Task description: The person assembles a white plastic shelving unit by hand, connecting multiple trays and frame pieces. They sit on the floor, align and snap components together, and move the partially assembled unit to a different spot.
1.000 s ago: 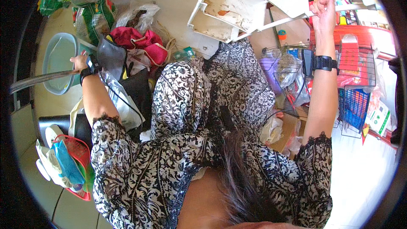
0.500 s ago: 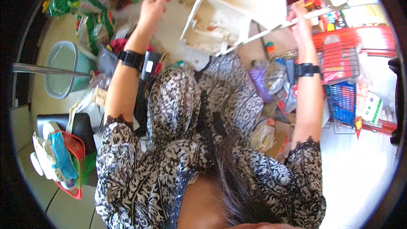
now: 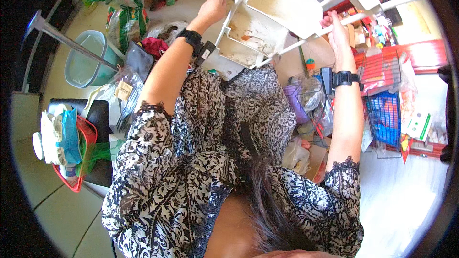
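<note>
Both hands gripping a white plastic shelf rack, holding it up in front of me.

I'm holding the white rack [image 3: 267,24] w/ both hands: left hand [image 3: 215,7] is clamping its left corner post, right hand [image 3: 337,31] is wrapping round a thin rail on the right side. It's tilting, raised above my lap and the floor clutter, trays facing me, some grime and small bits lying in the trays. I'm judging it as light, hollow plastic, stiff enough but prob. flexing at the joints, so the posts and rails are the best places to hold, not the thin tray walls; loose bits could be sliding out w/ the tilt. Around me: teal bucket [image 3: 86,59] to the left, blue wire basket [image 3: 385,117] and red wire basket [image 3: 382,69] to the right, bags scattered about.
</note>
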The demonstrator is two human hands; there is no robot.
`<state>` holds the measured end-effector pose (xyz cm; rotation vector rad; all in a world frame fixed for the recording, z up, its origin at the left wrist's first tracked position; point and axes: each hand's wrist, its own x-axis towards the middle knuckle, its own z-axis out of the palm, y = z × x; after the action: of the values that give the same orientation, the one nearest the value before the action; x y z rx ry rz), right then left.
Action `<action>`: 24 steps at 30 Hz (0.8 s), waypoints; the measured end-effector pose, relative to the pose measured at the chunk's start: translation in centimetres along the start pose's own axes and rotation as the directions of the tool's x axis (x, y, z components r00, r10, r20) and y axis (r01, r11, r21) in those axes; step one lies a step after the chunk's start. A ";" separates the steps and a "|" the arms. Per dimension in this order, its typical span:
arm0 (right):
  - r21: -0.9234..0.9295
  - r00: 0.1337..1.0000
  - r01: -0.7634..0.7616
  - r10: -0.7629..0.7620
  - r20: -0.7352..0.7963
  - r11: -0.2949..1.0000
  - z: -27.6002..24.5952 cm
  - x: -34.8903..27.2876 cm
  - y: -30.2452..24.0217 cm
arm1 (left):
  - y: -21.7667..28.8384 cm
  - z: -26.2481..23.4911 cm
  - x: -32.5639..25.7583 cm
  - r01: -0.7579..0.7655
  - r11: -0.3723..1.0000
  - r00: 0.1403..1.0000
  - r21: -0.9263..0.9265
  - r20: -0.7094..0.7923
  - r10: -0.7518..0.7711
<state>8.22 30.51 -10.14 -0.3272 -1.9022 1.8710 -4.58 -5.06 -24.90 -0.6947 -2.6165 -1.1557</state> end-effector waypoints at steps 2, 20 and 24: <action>0.006 1.000 0.015 -0.015 -0.006 1.000 0.1 -0.3 -0.3 | -1.7 0.9 -1.4 0.207 0.977 0.973 0.058 0.097 -0.211; 0.171 0.999 0.031 -0.038 0.035 0.985 1.1 2.3 3.7 | -3.7 7.4 -2.1 0.186 0.981 0.959 -0.051 0.227 -0.170; 0.105 0.998 -0.058 0.056 0.018 0.993 0.1 1.6 3.6 | -2.7 6.6 -2.6 0.236 0.971 0.906 -0.027 0.367 -0.210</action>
<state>6.26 31.33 -13.43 -0.3375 -1.8137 2.0077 -3.58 -2.69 -32.05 -0.6926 -3.0448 -1.2951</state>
